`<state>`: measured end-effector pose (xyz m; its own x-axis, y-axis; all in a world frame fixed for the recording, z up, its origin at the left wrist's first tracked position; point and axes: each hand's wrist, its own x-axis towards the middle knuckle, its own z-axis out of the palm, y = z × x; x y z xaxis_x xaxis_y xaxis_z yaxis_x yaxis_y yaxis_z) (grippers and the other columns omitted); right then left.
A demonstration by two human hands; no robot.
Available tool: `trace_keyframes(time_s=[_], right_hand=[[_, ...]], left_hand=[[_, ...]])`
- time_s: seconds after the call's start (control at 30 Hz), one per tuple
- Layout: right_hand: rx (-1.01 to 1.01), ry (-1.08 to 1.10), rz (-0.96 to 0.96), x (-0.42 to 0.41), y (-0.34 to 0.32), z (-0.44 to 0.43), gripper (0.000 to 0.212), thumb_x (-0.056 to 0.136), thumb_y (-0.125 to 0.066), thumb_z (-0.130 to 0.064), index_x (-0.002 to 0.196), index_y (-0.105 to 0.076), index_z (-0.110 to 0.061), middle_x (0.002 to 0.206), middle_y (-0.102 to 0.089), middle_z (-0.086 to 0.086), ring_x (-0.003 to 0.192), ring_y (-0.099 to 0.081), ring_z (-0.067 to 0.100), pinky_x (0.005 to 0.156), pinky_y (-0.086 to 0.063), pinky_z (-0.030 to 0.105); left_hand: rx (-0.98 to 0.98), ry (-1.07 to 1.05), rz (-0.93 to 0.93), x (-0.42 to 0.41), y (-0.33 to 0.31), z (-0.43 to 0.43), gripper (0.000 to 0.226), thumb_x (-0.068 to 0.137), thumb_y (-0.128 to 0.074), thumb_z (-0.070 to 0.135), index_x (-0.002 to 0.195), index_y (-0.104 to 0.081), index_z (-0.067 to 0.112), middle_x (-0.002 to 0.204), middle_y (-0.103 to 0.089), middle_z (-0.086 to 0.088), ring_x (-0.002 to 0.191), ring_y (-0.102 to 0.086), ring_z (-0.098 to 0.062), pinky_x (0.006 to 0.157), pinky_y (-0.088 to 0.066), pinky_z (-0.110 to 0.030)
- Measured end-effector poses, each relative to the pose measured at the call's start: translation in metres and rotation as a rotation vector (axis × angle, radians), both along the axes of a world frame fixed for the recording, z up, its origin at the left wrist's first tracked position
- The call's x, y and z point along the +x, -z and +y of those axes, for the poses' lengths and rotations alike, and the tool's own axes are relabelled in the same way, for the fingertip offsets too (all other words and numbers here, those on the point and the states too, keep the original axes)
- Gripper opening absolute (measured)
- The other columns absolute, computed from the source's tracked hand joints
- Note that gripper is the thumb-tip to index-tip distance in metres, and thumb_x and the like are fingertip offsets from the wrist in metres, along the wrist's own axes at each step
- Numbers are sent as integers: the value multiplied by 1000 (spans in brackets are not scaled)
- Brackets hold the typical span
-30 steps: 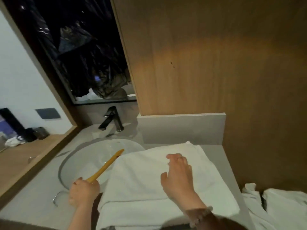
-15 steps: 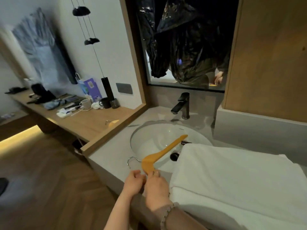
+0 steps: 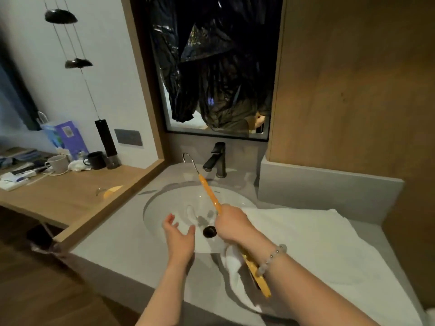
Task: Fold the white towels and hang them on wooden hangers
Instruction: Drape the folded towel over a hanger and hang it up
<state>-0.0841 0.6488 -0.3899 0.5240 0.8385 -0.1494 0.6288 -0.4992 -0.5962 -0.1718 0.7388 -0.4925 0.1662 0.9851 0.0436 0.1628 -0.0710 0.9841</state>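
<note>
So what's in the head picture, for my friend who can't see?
A right hand grips a wooden hanger above a white sink, its hook pointing toward the faucet. The left hand is open over the sink, and a white towel lies on the counter beside it.

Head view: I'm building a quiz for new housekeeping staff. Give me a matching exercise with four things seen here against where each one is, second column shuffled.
1 wooden hanger
2 white towel
3 faucet
4 black mug

A on the wooden desk
B in the right hand
C on the counter, right of the sink
D behind the sink

Pairs: 1-B, 2-C, 3-D, 4-A.
</note>
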Motion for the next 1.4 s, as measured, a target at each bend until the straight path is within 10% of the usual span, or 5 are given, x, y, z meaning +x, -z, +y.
trace_keyframes(time_s=[0.17,0.4,0.7,1.13,1.4], right_hand=[[184,6,205,60,-52,-55,18,97,-37,-11,83,-47,-14,72,-45,3,53,-43,16,48,-39,27],[364,48,232,118,-131,-174,18,100,-40,-7,109,-56,-9,68,-50,-2,46,-42,5,48,-34,18],[527,235,10,147,-215,-341,20,100,-40,-15,106,-60,-15,68,-53,-4,49,-46,5,56,-42,21],[414,597,-352,167,-318,-585,22,100,-40,-24,99,-61,-16,70,-58,-2,49,-49,6,53,-43,16],[120,938,-911,204,-381,-683,20,91,-61,-30,108,-54,-23,81,-56,-7,61,-53,5,53,-43,19]], left_hand=[[311,154,98,67,-63,6,78,85,-68,22,147,-23,10,150,-32,-9,138,-30,-26,113,-27,-39],[913,282,158,160,-160,-28,44,86,-66,18,127,-54,8,123,-59,-12,121,-48,-33,100,-35,-47],[1159,480,-223,243,-274,-155,30,89,-59,13,119,-63,17,102,-62,-4,97,-53,-27,86,-35,-40],[1011,707,-609,340,-366,-414,26,82,-70,27,102,-63,13,88,-55,3,72,-53,-12,60,-48,-31],[912,716,-668,421,-422,-534,20,84,-66,30,91,-65,11,89,-57,0,77,-54,-19,66,-42,-34]])
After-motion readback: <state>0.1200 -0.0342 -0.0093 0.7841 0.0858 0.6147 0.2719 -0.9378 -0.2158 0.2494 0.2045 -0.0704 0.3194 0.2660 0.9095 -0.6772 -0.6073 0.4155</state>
